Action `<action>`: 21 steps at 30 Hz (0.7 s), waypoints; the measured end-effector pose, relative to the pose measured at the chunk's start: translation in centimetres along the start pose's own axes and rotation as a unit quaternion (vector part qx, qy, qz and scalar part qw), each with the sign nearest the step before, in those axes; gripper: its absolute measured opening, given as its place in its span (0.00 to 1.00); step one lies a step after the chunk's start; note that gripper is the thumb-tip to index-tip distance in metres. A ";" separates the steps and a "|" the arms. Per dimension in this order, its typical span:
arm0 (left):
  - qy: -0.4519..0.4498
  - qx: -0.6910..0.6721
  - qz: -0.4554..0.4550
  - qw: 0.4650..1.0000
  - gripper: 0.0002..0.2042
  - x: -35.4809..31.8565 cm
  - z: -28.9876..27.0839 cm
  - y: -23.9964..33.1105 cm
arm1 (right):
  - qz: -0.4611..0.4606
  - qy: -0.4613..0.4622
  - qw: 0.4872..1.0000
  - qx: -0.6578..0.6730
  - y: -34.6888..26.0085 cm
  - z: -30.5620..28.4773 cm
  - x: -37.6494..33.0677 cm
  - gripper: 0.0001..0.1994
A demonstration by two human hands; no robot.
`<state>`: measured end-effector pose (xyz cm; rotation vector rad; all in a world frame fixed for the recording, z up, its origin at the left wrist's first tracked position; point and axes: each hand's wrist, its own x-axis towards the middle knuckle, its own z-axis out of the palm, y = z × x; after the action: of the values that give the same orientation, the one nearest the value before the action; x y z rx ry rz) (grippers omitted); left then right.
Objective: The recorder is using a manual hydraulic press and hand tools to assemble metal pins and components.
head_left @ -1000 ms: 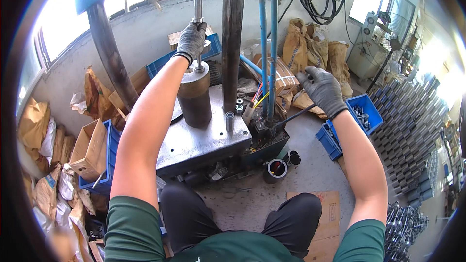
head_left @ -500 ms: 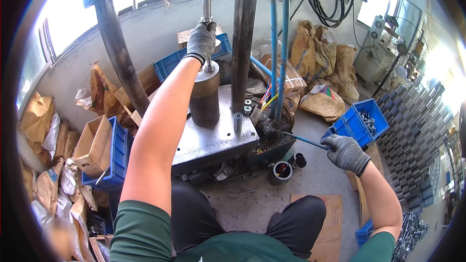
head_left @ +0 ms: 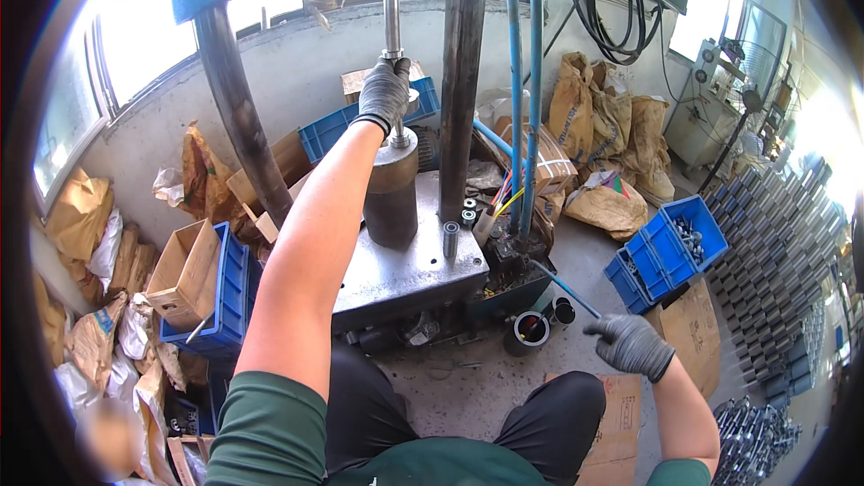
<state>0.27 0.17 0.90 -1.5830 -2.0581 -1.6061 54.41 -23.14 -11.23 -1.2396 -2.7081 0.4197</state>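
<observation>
My left hand (head_left: 385, 94), in a grey glove, is closed around a steel shaft (head_left: 399, 129) that stands upright on a thick dark metal cylinder (head_left: 391, 202). Directly above that hand a bright steel rod (head_left: 392, 13) comes down to a collar at my fingers. The cylinder rests on the steel bed (head_left: 369, 274) of a press, between two dark columns. My right hand (head_left: 633, 346), gloved too, is at the end of a thin blue lever (head_left: 567, 289), fingers curled against its tip; part of the grip is hidden. A small metal sleeve (head_left: 451, 239) stands on the bed's right side.
Blue crates (head_left: 661, 252) with metal parts stand to the right, beside a large stack of grey tubes (head_left: 769, 261). Two black cups (head_left: 526, 333) sit on the floor. Left, a cardboard box (head_left: 184, 274) rests on a blue crate; brown sacks lie around it.
My right hand has come down, and the lever now slopes more steeply. My left hand keeps its grip on the shaft. The whole view has shifted slightly.
</observation>
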 end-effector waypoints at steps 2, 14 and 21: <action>0.007 -0.007 0.009 1.000 0.22 0.0 0.3 0.2 | -0.022 -0.019 0.999 -0.021 0.8 1.1 -1.2 0.14; -0.012 -0.013 -0.004 1.000 0.21 -0.5 -0.3 1.0 | 0.002 -0.060 0.998 -0.004 0.6 -0.7 -0.2 0.14; 0.000 -0.005 0.001 1.000 0.21 -0.4 -0.4 0.5 | -0.009 -0.164 0.984 -0.067 0.1 -0.8 0.2 0.15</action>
<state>0.64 -0.38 1.19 -1.5865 -2.0509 -1.6184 54.54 -22.83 -10.51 -1.2784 -3.0668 0.4861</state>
